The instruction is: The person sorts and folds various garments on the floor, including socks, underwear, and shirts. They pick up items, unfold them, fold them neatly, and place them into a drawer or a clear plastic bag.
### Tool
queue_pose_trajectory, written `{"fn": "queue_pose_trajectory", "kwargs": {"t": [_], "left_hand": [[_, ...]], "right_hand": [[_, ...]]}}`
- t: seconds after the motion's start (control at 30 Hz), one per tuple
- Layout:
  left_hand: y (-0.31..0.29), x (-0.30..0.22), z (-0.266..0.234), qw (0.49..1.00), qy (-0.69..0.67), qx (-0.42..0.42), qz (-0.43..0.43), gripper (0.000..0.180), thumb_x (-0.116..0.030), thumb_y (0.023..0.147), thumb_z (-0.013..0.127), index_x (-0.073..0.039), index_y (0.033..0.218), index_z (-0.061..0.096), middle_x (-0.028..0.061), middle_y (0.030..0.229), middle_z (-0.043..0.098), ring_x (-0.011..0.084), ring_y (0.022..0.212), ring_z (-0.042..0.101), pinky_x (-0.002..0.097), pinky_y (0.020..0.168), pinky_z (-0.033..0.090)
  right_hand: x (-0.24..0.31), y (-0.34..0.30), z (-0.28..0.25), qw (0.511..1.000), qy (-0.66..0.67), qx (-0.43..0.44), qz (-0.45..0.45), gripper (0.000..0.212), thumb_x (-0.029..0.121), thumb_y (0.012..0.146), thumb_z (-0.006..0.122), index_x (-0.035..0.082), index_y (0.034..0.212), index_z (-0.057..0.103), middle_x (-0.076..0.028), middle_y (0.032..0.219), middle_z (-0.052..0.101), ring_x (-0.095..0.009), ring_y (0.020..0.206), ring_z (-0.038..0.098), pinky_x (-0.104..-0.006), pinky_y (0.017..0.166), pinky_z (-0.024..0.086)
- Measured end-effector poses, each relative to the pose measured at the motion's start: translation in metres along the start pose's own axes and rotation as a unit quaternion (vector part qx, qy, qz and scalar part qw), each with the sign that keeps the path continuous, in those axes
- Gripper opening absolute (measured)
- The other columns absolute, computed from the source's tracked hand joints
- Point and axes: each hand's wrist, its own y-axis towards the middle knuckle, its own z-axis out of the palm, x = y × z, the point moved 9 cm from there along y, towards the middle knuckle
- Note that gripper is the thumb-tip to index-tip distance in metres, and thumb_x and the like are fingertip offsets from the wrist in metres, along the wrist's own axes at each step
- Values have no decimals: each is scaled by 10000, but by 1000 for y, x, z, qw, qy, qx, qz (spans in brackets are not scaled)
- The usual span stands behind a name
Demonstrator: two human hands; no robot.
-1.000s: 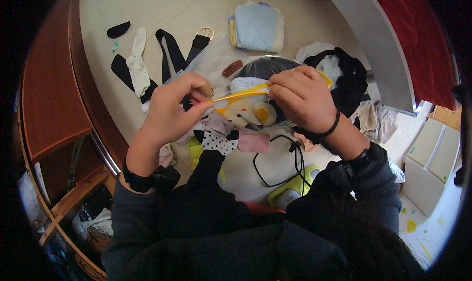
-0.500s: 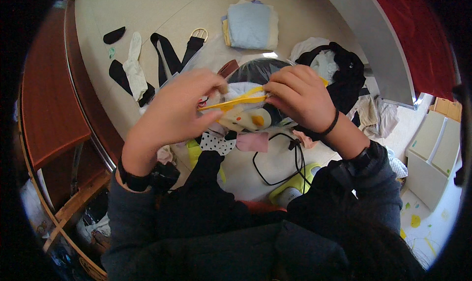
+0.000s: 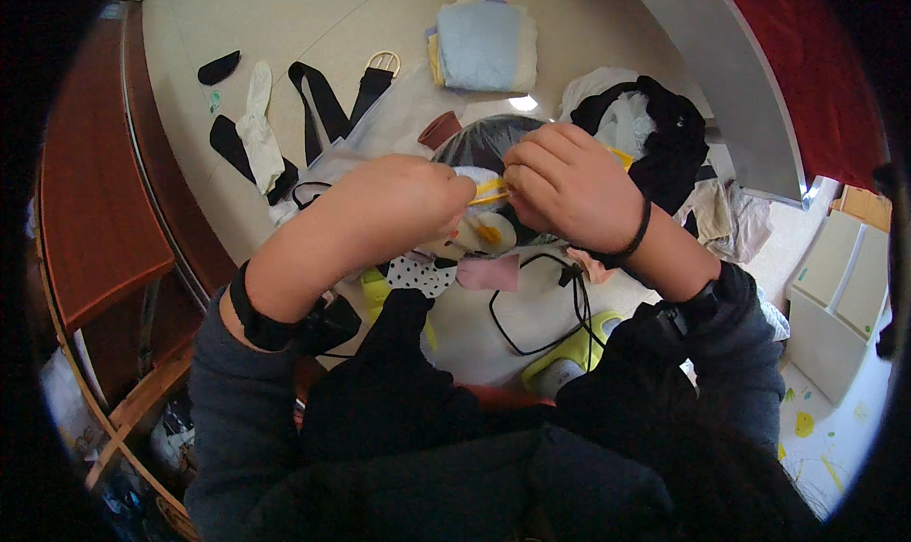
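Between my hands runs the yellow strip (image 3: 489,195) along the mouth of a clear plastic bag (image 3: 498,136). My left hand (image 3: 422,196) is closed at the strip's left part, its fingertips mostly turned out of sight. With bent fingers, my right hand (image 3: 569,186) grips the strip's right part. Through the plastic I see dark and white cloth, and below the strip a pale piece with an orange patch (image 3: 490,233). Under the bag lie a white cloth with black dots (image 3: 420,276) and a pink cloth (image 3: 489,273).
Folded light-blue towels (image 3: 486,46) lie beyond the bag. A black belt (image 3: 327,110), a white sock (image 3: 258,129) and black socks are at the left. Black and white clothes (image 3: 655,129) are heaped at the right. A black cord (image 3: 541,326) loops near my foot. Brown furniture (image 3: 104,172) stands left.
My left hand has moved right toward my right hand and its fingers have closed. Less of the yellow strip shows between the hands. My right hand has shifted only slightly.
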Motion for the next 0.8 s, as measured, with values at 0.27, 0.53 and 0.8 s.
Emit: {"fn": "queue_pose_trajectory", "kwargs": {"t": [0.27, 0.53, 0.8], "left_hand": [[-2, -16, 7, 995, -79, 59, 21, 221, -212, 790, 542, -24, 684, 495, 146, 648, 538, 330, 635, 562, 403, 575, 441], [22, -9, -13, 989, 56, -125, -50, 777, -289, 601, 759, -38, 1219, 359, 210, 1208, 406, 365, 1052, 473, 397, 773, 456], [41, 15, 46, 990, -80, -42, -104, 857, -245, 621, 755, 2, 1295, 287, 252, 1255, 395, 372, 1044, 509, 371, 852, 450]], "right_hand": [[0, -21, -6, 996, 80, 39, 19, 279, 76, 620, 670, 52, 850, 513, -79, 929, 544, -262, 871, 528, -355, 770, 428], [-50, -42, 11, 942, 229, 94, 227, 824, 210, 546, 784, 102, 1254, 377, -171, 1292, 366, -385, 1125, 430, -388, 888, 419], [-54, -63, 47, 941, 184, 123, 256, 741, 217, 614, 739, 131, 1253, 373, -115, 1242, 434, -324, 849, 592, -371, 678, 503]]}}
